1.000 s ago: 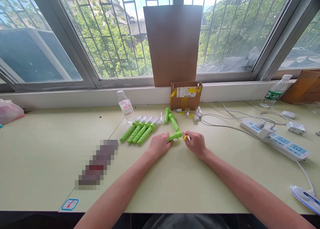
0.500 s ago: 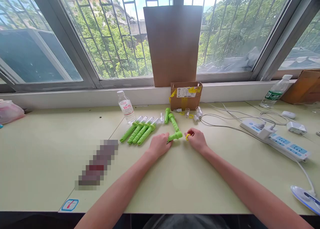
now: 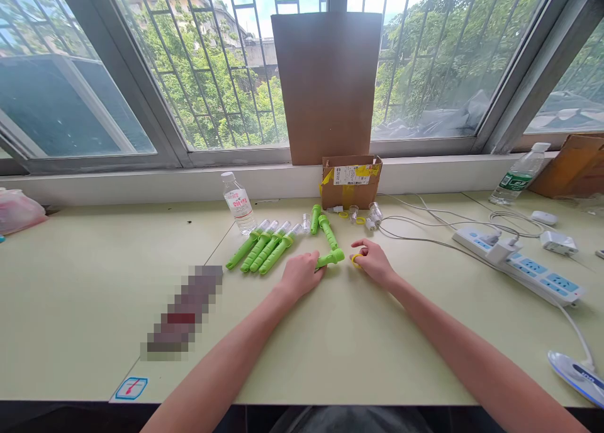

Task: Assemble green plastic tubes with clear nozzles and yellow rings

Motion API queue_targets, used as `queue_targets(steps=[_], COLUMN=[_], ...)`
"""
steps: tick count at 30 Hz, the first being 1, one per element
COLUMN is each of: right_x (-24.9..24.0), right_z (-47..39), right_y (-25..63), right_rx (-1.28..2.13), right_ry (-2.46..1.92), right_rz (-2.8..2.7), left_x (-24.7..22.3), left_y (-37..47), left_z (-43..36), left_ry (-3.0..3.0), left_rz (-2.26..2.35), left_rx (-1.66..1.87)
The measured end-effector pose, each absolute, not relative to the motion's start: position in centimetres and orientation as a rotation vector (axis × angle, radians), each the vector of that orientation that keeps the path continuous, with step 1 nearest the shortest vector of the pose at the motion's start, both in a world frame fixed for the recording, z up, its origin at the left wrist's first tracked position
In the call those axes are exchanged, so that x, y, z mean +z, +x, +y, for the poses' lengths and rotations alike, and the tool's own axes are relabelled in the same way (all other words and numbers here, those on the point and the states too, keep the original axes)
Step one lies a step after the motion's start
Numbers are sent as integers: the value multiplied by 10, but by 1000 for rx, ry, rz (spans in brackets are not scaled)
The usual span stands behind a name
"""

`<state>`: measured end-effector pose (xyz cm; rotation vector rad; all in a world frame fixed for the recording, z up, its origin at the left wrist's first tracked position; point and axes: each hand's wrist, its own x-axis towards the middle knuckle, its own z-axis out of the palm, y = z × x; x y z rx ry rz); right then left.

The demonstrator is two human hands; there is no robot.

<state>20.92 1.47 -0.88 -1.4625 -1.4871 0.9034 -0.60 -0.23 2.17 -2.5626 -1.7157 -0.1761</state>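
Observation:
My left hand [image 3: 301, 274] is closed around a green plastic tube [image 3: 332, 257], whose wider ridged end points right. Just right of that end is my right hand [image 3: 372, 263], with a yellow ring [image 3: 357, 260] at its thumb and the index finger raised away. Whether the ring is looped over the thumb or pinched, I cannot tell. Another green tube [image 3: 329, 231] lies behind the held one, beside a shorter-looking green tube [image 3: 315, 220]. To the left, several green tubes with clear tips [image 3: 267, 250] rest side by side.
A cardboard box [image 3: 352, 184] stands by the sill, with clear cups [image 3: 375, 213] and yellow rings [image 3: 360, 220] before it. A water bottle [image 3: 239, 205] is behind the tubes. On the right are a power strip [image 3: 533, 272], cables and another bottle [image 3: 519, 175].
My right index finger has lifted and straightened away from the yellow ring, and the ring sits slightly further right at the thumb. My left hand and its tube have stayed put.

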Motion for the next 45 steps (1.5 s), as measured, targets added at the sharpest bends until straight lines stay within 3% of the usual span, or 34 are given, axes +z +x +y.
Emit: queue_targets(steps=[24, 45], right_x=[10, 10], right_z=[16, 13], right_y=[223, 222], right_rx=[1337, 1316], right_ry=[-1330, -1229], right_rz=[-1106, -1094], left_x=[23, 25], left_y=[-5, -5], left_z=[-4, -4], left_ry=[-2541, -2564], left_rz=[-1711, -1736], left_rx=[-187, -184])
